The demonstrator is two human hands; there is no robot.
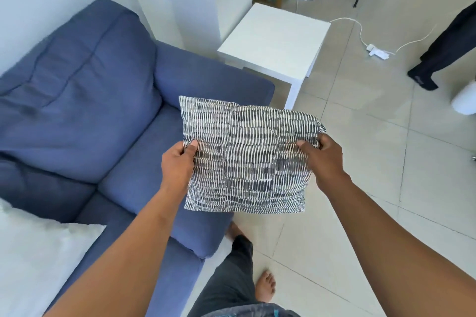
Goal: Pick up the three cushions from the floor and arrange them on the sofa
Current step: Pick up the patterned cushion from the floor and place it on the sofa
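Note:
I hold a black-and-white patterned cushion [248,157] in the air by its two sides, over the front right corner of the blue sofa [85,100]. My left hand [177,165] grips its left edge and my right hand [324,159] grips its right edge. A white cushion [38,257] lies on the sofa seat at the lower left, partly cut off by the frame edge. No other cushion is in view.
A white side table [275,41] stands right of the sofa's arm. White cables and a power strip [377,51] lie on the tiled floor beyond it. Other people's legs [438,56] stand at the right and at the back. My bare feet are below the cushion.

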